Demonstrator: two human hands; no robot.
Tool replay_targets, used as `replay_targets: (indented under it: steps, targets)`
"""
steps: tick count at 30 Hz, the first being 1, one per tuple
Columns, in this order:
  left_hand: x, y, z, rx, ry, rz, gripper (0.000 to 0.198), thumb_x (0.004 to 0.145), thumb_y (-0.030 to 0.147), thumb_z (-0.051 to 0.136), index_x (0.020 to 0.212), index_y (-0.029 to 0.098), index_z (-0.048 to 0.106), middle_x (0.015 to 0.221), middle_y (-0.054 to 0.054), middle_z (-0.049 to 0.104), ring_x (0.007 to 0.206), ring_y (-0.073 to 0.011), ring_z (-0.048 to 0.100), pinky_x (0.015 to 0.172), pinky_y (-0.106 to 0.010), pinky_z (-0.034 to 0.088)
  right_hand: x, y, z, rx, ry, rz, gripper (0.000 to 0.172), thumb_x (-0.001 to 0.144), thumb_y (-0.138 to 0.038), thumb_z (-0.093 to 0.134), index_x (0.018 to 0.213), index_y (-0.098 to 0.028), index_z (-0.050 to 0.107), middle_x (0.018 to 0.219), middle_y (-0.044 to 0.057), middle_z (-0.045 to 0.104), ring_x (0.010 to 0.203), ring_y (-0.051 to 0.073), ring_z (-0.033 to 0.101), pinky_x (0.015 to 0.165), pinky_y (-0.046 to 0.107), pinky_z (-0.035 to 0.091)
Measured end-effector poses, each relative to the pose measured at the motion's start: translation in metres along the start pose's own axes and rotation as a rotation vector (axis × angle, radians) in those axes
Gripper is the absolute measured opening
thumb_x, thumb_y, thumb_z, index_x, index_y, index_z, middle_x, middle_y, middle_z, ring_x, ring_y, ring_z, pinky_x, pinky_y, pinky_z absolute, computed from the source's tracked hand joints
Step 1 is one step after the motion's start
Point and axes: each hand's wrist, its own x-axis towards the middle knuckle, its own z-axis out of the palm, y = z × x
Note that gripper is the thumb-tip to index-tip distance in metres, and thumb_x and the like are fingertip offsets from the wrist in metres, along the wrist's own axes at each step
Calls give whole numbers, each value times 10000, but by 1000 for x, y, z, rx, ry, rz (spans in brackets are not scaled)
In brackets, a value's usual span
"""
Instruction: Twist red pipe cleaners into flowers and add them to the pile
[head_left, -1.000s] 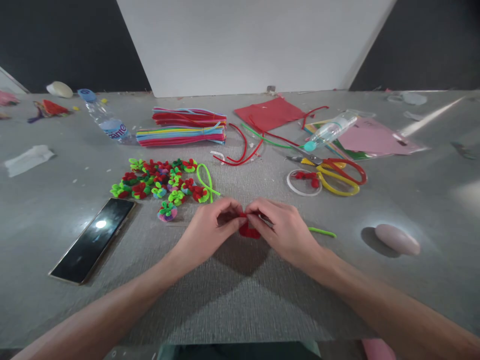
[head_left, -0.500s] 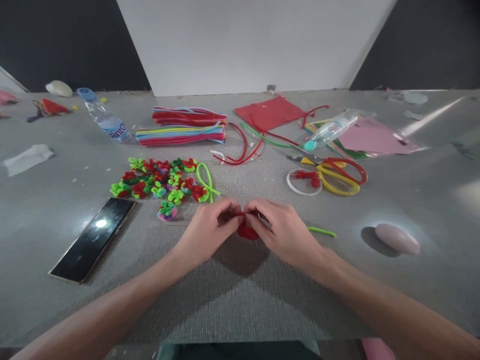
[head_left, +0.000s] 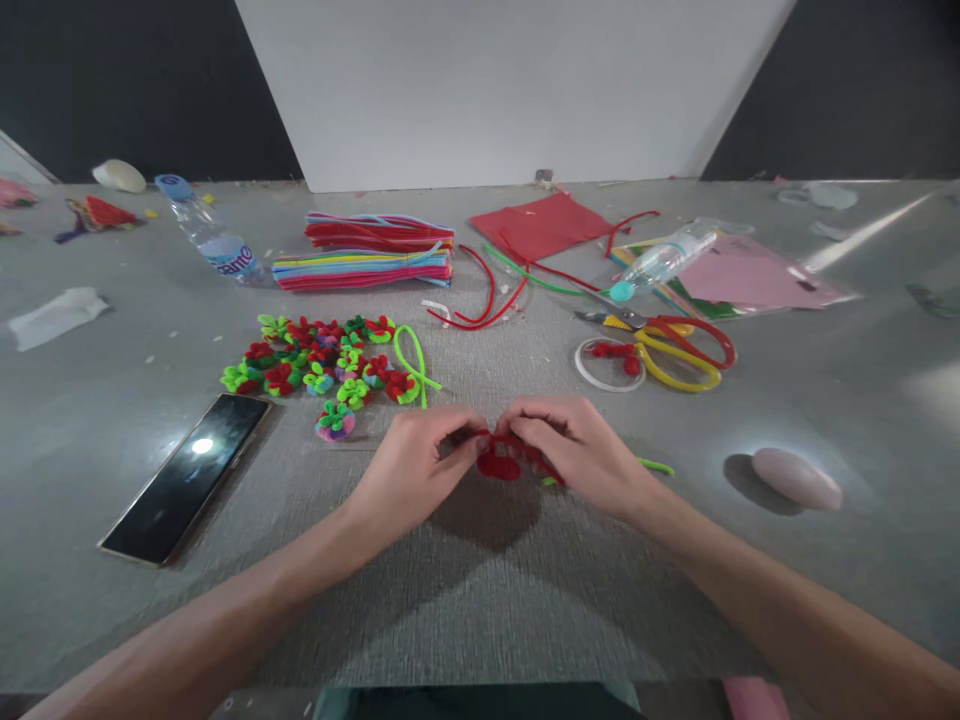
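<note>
Between my two hands is a red pipe cleaner (head_left: 499,465), bent into a loop or coil. My left hand (head_left: 424,455) pinches its left side between thumb and fingertips. With fingers curled, my right hand (head_left: 574,445) grips the red strand on the other side, and a short end slants out below its thumb. On the table under the right hand lies a bright green pipe cleaner (head_left: 658,466), mostly covered by that hand. A green pipe cleaner loop (head_left: 411,360) rests beyond my left hand, beside a cluster of small red and green pipe-cleaner flowers (head_left: 322,362).
A phone (head_left: 184,480) lies at left. Behind are bundled pipe cleaners (head_left: 364,268), a water bottle (head_left: 217,235) and red felt (head_left: 540,228). Rightward are yellow-and-red scissors (head_left: 679,375), a white ring (head_left: 589,380), a small clear bottle (head_left: 664,262) and a pinkish oval object (head_left: 796,478).
My right hand has turned and its fingers have curled more. A red strand end now shows beneath it, and the red loop looks more open. My left hand stays nearly in place.
</note>
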Motion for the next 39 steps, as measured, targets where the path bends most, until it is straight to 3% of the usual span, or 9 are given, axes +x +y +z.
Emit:
replay_targets:
  steps: [6,10,19,23,33,39]
  targets:
    - [1,0,-3,-70,-7,80,145,1029,187,634,927,176,737,850,0,724,789,-134,630,731,-251,441,2,1,-17,264,-189,125,245,918,-414,733,911,-169,735,790,14,682,665,114,566,603,240,435]
    - [3,1,-3,-116,-14,72,132,1014,193,663,916,176,749,854,-1,741,803,-132,642,741,-243,449,3,4,-19,260,-238,117,309,900,-471,793,891,-169,726,771,10,689,659,112,571,611,237,445]
    - [3,3,-3,-367,-90,-147,160,972,258,668,866,158,734,797,-4,744,729,-124,640,685,-223,472,4,3,-7,97,-176,-15,301,927,-447,781,838,-183,666,739,-40,589,663,98,477,621,240,372]
    - [3,2,-3,-421,-96,-203,179,952,283,674,849,151,737,777,-6,728,708,-121,622,670,-226,462,2,0,-5,-2,-148,-42,307,960,-464,734,847,-181,694,741,-29,618,680,112,507,633,253,379]
    - [4,4,-5,-354,-57,-208,191,951,270,666,823,150,743,766,-22,730,709,-134,630,674,-238,481,2,0,-4,-38,-133,-52,218,986,-379,673,900,-185,721,788,-9,675,724,133,562,671,265,417]
    - [3,4,-3,-346,-3,-166,218,936,262,681,746,155,670,688,8,623,653,-114,549,624,-231,433,4,1,-3,64,-165,-25,217,964,-383,701,889,-181,723,800,-11,648,744,131,540,690,263,405]
